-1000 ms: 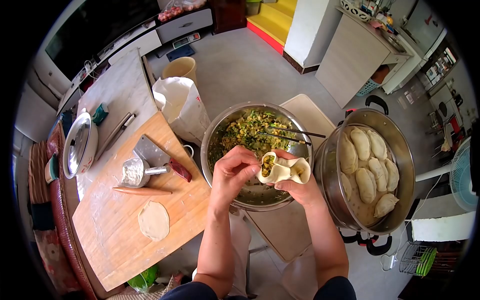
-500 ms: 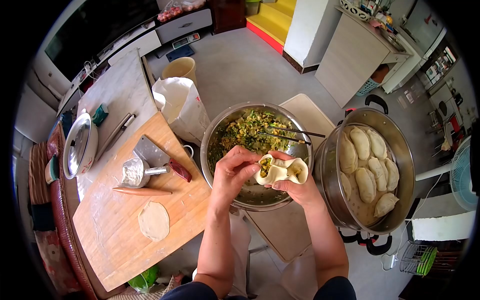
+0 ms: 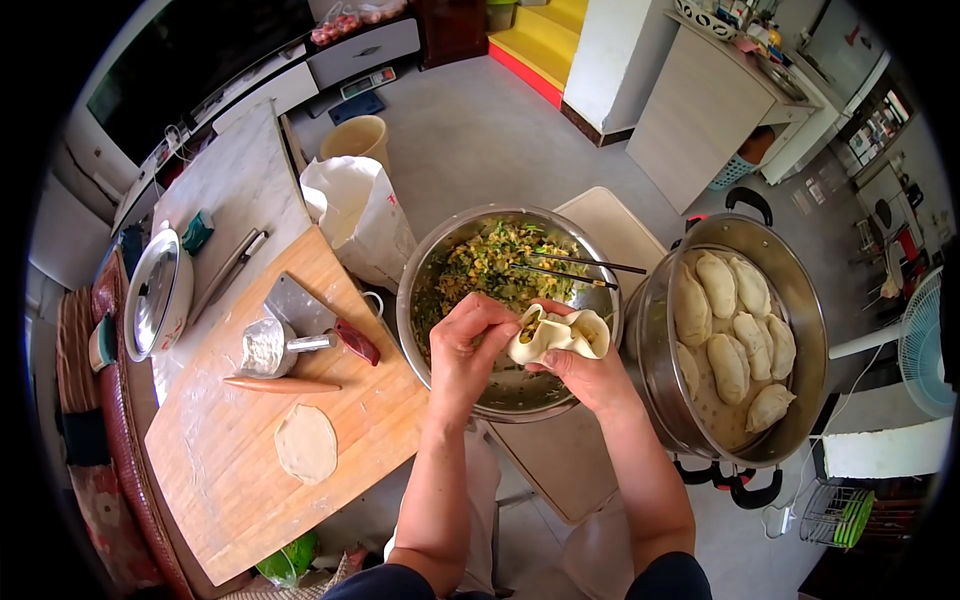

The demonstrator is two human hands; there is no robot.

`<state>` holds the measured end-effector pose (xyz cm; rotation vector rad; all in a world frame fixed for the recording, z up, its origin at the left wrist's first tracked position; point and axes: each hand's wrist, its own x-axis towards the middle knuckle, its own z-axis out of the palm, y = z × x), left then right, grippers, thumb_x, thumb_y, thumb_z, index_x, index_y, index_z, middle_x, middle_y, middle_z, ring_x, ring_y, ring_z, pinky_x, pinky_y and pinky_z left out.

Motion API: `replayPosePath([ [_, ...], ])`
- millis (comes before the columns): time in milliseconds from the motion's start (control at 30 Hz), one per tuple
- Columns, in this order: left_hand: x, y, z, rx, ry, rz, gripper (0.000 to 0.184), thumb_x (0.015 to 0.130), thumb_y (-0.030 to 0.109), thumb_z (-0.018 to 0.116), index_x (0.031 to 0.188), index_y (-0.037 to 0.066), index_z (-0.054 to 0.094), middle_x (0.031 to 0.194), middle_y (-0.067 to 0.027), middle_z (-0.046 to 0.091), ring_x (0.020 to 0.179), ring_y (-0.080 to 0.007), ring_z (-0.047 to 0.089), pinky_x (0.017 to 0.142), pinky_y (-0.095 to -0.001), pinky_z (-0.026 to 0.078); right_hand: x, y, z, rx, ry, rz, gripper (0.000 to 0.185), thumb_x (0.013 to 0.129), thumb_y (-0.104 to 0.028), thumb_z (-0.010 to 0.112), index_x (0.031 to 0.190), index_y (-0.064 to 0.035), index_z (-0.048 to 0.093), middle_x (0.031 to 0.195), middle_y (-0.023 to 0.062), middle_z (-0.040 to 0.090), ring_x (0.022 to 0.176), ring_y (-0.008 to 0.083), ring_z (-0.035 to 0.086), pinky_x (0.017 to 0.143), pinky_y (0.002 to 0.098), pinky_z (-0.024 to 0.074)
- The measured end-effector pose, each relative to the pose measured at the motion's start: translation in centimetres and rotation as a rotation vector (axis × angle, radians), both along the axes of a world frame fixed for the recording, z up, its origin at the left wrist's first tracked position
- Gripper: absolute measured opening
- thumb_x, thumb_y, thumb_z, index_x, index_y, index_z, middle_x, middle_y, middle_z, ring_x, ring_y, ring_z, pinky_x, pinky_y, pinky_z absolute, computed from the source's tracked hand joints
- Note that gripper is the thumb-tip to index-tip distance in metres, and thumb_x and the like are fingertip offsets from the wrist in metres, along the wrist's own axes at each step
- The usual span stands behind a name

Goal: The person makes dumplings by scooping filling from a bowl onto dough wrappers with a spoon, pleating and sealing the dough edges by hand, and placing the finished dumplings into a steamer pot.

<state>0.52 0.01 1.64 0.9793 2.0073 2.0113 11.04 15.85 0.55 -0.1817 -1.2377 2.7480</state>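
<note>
A dough wrapper [image 3: 557,340] with filling inside is held over the metal bowl, pinched at its middle, with an opening on either side. My left hand [image 3: 468,335] is closed on its left edge, thumb and fingers together. Around its right part and underneath, my right hand [image 3: 590,372] supports it. Below them, the steel bowl [image 3: 412,352] holds chopped green and yellow filling [image 3: 490,262], and chopsticks [image 3: 570,270] lie across its right side. To the right, a steamer pot [image 3: 815,400] contains several shaped dumplings [image 3: 728,368].
On the left, a wooden board [image 3: 225,500] carries a flat dough round [image 3: 306,443], a rolling pin [image 3: 280,384], a scoop of flour [image 3: 265,346] and a scraper [image 3: 298,303]. A white sack [image 3: 385,235] stands behind the bowl. A lidded basin [image 3: 160,295] sits farther left.
The left opening of the wrapper has narrowed as my left hand pinches its edge. The whole view has shifted slightly.
</note>
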Motion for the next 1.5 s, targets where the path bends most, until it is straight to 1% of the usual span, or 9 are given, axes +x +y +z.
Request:
replayPosePath([
  [133, 0.1, -0.3, 0.5, 0.211, -0.273, -0.192, 0.023, 0.079, 0.009, 0.082, 0.095, -0.003, 0.070, 0.098, -0.0068, 0.063, 0.089, -0.0166, 0.062, 0.079, -0.0299, 0.052, 0.1, 0.4, 0.1, -0.010, -0.004, -0.012, 0.069, 0.079, 0.002, 0.080, 0.140, 0.0024, 0.048, 0.123, 0.0101, 0.064, 0.110, 0.0210, 0.065, 0.087, 0.0356, 0.0606],
  [233, -0.1, -0.3, 0.4, 0.178, -0.211, -0.200, 0.031, 0.077, 0.014, 0.084, 0.098, -0.004, 0.070, 0.098, -0.0063, 0.062, 0.092, -0.0162, 0.061, 0.081, -0.0296, 0.053, 0.1, 0.4, 0.0, 0.009, 0.022, -0.009, 0.070, 0.076, 0.004, 0.082, 0.138, 0.0020, 0.049, 0.122, 0.0090, 0.064, 0.110, 0.0194, 0.065, 0.090, 0.0330, 0.0582],
  [333, 0.0, -0.5, 0.4, 0.146, -0.221, -0.165, 0.027, 0.077, 0.010, 0.084, 0.097, -0.004, 0.070, 0.097, -0.0061, 0.061, 0.090, -0.0154, 0.061, 0.081, -0.0286, 0.053, 0.0, 0.4, -0.4, 0.144, 0.049, 0.017, 0.078, 0.073, 0.005, 0.083, 0.141, 0.0003, 0.046, 0.126, 0.0087, 0.062, 0.111, 0.0200, 0.063, 0.087, 0.0333, 0.0584],
  [433, 0.0, -0.3, 0.1, 0.163, -0.193, -0.136, 0.023, 0.076, 0.005, 0.083, 0.093, -0.004, 0.071, 0.096, -0.0056, 0.061, 0.089, -0.0144, 0.061, 0.080, -0.0275, 0.052, 0.1, -0.2, 0.1, 0.203, 0.030, -0.037, 0.075, 0.070, 0.009, 0.084, 0.137, -0.0009, 0.052, 0.122, 0.0067, 0.064, 0.108, 0.0172, 0.064, 0.092, 0.0317, 0.0562],
  [633, 0.5, 0.0, 0.3, 0.112, -0.152, -0.041, 0.015, 0.075, -0.002, 0.081, 0.086, -0.003, 0.071, 0.090, -0.0052, 0.061, 0.086, -0.0149, 0.061, 0.077, -0.0269, 0.050, 0.2, -0.6, 0.8, 0.097, -0.016, -0.038, 0.076, 0.074, 0.012, 0.078, 0.141, 0.0006, 0.045, 0.120, 0.0083, 0.063, 0.107, 0.0193, 0.065, 0.083, 0.0332, 0.0624],
  [833, 0.9, 0.7, 0.1, 0.149, -0.112, 0.000, 0.014, 0.075, -0.005, 0.079, 0.086, -0.003, 0.070, 0.087, -0.0055, 0.061, 0.085, -0.0165, 0.061, 0.075, -0.0285, 0.050, -0.3, -0.8, -0.7, 0.186, 0.050, -0.107, 0.070, 0.077, 0.011, 0.077, 0.139, 0.0022, 0.046, 0.121, 0.0104, 0.062, 0.104, 0.0219, 0.066, 0.075, 0.0368, 0.0649],
  [1233, 0.9, 0.5, 0.2, 0.107, -0.065, 0.016, 0.014, 0.076, -0.005, 0.078, 0.089, -0.002, 0.072, 0.088, -0.0057, 0.062, 0.085, -0.0159, 0.061, 0.074, -0.0277, 0.050, 0.2, -0.8, -0.2, 0.123, -0.029, -0.172, 0.056, 0.079, 0.004, 0.080, 0.128, 0.0028, 0.053, 0.114, 0.0137, 0.067, 0.098, 0.0233, 0.069, 0.072, 0.0383, 0.0648],
  [1333, 1.1, 0.6, 1.0, 0.097, -0.166, 0.024, 0.013, 0.077, -0.004, 0.078, 0.089, -0.002, 0.073, 0.088, -0.0054, 0.062, 0.085, -0.0161, 0.061, 0.074, -0.0276, 0.050, 0.2, -0.8, -0.1, 0.129, -0.033, -0.174, 0.056, 0.079, 0.003, 0.080, 0.128, 0.0026, 0.053, 0.114, 0.0135, 0.066, 0.098, 0.0231, 0.069, 0.072, 0.0383, 0.0647],
  [1500, 1.0, 0.7, 0.2, 0.089, -0.034, 0.042, 0.011, 0.079, -0.001, 0.078, 0.089, -0.003, 0.074, 0.091, -0.0054, 0.063, 0.086, -0.0151, 0.059, 0.074, -0.0262, 0.048, 0.2, -0.8, 0.0, 0.139, -0.033, -0.169, 0.056, 0.079, 0.003, 0.080, 0.128, 0.0025, 0.053, 0.115, 0.0133, 0.066, 0.099, 0.0230, 0.068, 0.073, 0.0385, 0.0647],
])
